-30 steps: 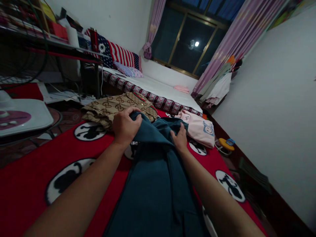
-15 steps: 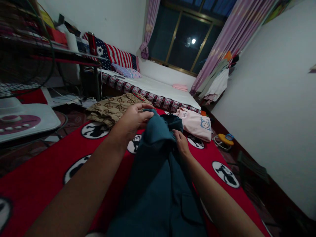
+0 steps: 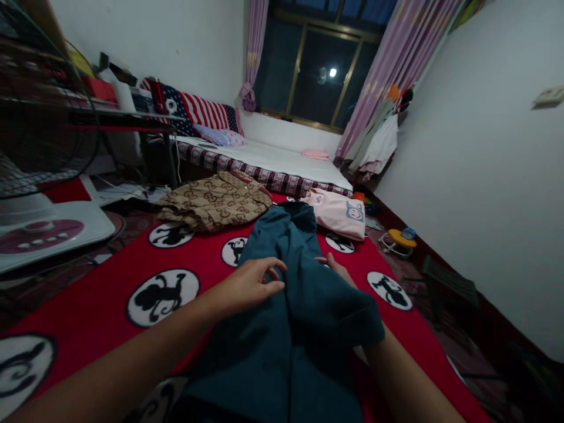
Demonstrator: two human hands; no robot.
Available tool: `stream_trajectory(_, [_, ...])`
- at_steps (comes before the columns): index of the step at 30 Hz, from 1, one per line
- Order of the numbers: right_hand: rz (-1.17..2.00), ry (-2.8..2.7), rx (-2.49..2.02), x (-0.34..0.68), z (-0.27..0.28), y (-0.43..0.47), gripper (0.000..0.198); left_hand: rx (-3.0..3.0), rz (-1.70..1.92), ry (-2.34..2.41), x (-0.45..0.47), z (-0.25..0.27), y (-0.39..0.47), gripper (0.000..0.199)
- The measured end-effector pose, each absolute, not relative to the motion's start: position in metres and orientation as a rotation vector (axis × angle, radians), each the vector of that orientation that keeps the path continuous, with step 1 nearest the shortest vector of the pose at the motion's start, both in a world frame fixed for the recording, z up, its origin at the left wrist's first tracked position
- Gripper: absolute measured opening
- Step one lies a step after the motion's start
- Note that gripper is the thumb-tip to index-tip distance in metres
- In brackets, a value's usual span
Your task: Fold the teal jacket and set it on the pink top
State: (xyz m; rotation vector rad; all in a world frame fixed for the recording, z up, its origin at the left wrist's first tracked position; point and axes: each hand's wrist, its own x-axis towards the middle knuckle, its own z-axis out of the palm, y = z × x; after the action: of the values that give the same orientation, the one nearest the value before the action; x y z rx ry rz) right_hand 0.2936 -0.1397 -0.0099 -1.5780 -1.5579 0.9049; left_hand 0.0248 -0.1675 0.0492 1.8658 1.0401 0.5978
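A dark teal garment (image 3: 268, 346) lies lengthwise on the red blanket in front of me; its exact kind is unclear. Its far end, with a darker opening, reaches between the folded clothes. My left hand (image 3: 255, 282) is over the garment's left side, fingers loosely curved and thumb apart, gripping nothing visible. On the right, a loose fold of the cloth drapes over my right hand (image 3: 340, 270) and wrist. Only some outstretched fingers show beyond that fold; the rest is hidden.
Patterned brown shorts (image 3: 215, 200) lie at the far left of the red blanket (image 3: 106, 288); a folded pink shirt (image 3: 332, 212) is at the far right. Beyond is a bed (image 3: 273, 161). A fan (image 3: 48, 229) stands left, a yellow stool (image 3: 400, 238) right.
Both hands have let go of the garment's far end and drawn back toward me. That end now lies flat, and a fold of cloth hangs over my right wrist.
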Motion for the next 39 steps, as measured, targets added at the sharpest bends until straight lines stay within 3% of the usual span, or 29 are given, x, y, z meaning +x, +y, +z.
stream_trajectory(4, [1.173,-1.578,-1.423,0.297,0.003,-0.158,0.079,1.683,0.552,1.013,0.039,0.019,-0.174,0.075])
stream_trajectory(7, [1.351,-1.609,-1.278,0.291,0.015,-0.174,0.08,1.514,0.589,0.88,0.05,0.012,-0.179,0.081])
stream_trajectory(15, [1.564,-1.026,-1.018,0.269,0.036,-0.23,0.072,1.15,0.954,0.764,0.037,0.055,-0.192,0.052])
stream_trajectory(21, [1.776,-1.277,-1.091,0.276,0.017,-0.267,0.091,1.484,0.393,0.835,0.009,0.045,-0.219,0.072])
stream_trajectory(26, [1.748,-1.349,-1.158,0.277,0.023,-0.274,0.053,1.558,0.211,0.774,0.002,0.039,-0.23,0.041])
stream_trajectory(30, [1.742,-1.344,-1.253,0.283,0.024,-0.274,0.042,1.542,-0.001,0.707,-0.004,0.056,-0.227,0.047])
stream_trajectory(33, [1.782,-1.457,-1.412,0.29,0.017,-0.273,0.036,1.656,-0.19,0.696,-0.001,0.068,-0.212,0.037])
stream_trajectory(35, [1.762,-1.568,-1.478,0.291,0.013,-0.27,0.036,1.807,-0.066,0.755,0.012,0.071,-0.196,0.033])
stream_trajectory(39, [1.769,-1.73,-1.574,0.286,0.014,-0.265,0.037,2.254,0.654,0.937,0.063,0.055,-0.156,0.036])
